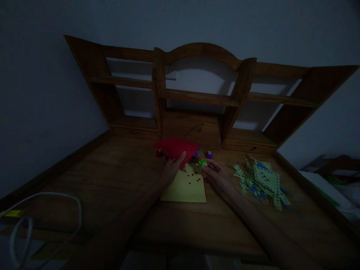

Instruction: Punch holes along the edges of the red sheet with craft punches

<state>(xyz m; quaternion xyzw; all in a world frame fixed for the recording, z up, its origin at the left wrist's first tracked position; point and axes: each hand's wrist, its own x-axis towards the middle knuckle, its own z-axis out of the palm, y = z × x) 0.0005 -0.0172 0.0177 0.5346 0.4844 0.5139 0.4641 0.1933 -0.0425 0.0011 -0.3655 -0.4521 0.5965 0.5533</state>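
Slanting red sheet [176, 146], apparently paper

From here I see a red sheet [177, 146], yellow paper [182, 190] flecked with red bits [198, 180], a green punch [202, 162], a pale-green, hole-dotted plate [269, 180].

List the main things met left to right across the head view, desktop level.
White cable → left hand → small green gadget, apparently a paper punch → right hand → pile of perforated pale-green and blue pieces. Left out for overlap: red sheet, yellow sheet.
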